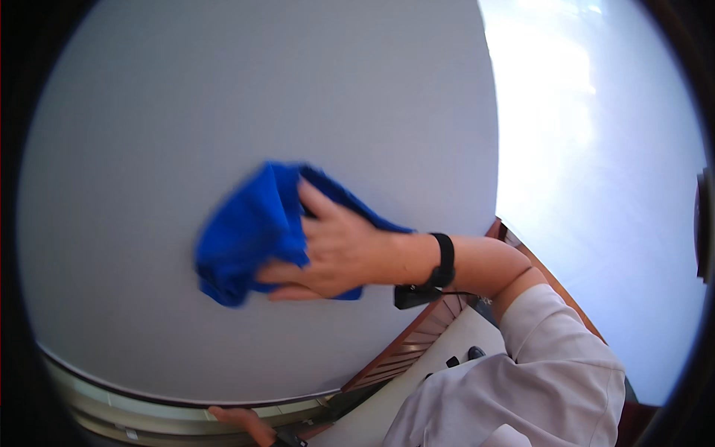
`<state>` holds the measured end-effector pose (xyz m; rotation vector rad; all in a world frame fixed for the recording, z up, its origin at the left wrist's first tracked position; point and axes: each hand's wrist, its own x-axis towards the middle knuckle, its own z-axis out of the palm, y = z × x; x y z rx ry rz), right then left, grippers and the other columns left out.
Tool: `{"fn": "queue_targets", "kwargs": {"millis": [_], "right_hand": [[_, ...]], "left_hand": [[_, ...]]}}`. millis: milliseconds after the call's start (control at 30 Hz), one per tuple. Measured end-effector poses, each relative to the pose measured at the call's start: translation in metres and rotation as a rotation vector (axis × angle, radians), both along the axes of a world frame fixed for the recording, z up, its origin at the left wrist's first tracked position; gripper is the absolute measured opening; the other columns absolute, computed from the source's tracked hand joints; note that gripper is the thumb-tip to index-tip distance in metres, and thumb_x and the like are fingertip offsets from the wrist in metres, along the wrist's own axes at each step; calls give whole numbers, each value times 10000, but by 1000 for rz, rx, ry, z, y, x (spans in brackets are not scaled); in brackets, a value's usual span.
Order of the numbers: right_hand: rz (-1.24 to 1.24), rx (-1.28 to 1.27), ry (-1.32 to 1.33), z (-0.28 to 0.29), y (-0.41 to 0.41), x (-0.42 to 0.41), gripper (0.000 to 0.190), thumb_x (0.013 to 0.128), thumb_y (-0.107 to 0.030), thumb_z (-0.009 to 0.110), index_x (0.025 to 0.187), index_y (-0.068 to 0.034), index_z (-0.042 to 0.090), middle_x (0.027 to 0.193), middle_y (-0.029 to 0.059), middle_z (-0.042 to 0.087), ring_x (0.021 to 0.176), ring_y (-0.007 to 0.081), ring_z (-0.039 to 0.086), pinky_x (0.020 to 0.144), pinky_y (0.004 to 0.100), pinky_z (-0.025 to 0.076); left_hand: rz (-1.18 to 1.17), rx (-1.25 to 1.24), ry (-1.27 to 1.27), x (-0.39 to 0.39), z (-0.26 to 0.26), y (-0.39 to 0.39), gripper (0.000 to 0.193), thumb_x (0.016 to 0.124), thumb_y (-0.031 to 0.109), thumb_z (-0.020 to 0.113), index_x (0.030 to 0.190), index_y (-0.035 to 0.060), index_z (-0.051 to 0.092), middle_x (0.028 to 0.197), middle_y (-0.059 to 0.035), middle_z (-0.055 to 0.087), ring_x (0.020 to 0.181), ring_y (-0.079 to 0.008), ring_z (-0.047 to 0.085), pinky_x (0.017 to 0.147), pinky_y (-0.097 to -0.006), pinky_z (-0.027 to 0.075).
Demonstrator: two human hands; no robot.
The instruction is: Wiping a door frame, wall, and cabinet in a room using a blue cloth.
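A blue cloth (240,234) lies bunched and folded against a broad, smooth grey surface (268,89). My right hand (341,248) presses on it, back of the hand towards me and fingers spread, some of them tucked under the folds. The hand and part of the cloth look blurred. On my right wrist sits a black strap (445,254) with a small black device on its underside. My left hand (243,420) is low in the view, at the thin dark rim of the grey surface. Whether it grips that rim cannot be made out.
Reddish-brown wooden slats (413,346) run below the right part of the grey surface. A pale floor (447,346) with dark shoes shows beyond them. To the right is a bright white area (558,139), strongly overexposed. Pale curved bands (123,405) lie under the rim.
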<state>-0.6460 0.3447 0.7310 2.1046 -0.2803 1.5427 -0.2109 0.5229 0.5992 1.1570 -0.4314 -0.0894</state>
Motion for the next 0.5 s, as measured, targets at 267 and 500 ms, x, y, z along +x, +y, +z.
{"fn": "queue_targets", "kwargs": {"millis": [267,500], "right_hand": [[-399,271,-441,11,-39,-103,586,866,-538,621,1298,-142,627,1290,132,536,1315,365,414,1144,615,197],[-547,529,-552,-112,-27,-108,758,926,-529,503,1464,2,446,1529,298,308,1407,528,242,1154,631,126]], "left_hand": [[118,55,-171,-29,-12,-37,710,1079,496,255,1448,-96,384,1474,-244,448,1292,-348,517,1079,-442,451],[75,64,-193,-48,-24,-58,710,1078,495,256,1447,-98,384,1472,-246,448,1289,-349,519,1075,-443,455]]}}
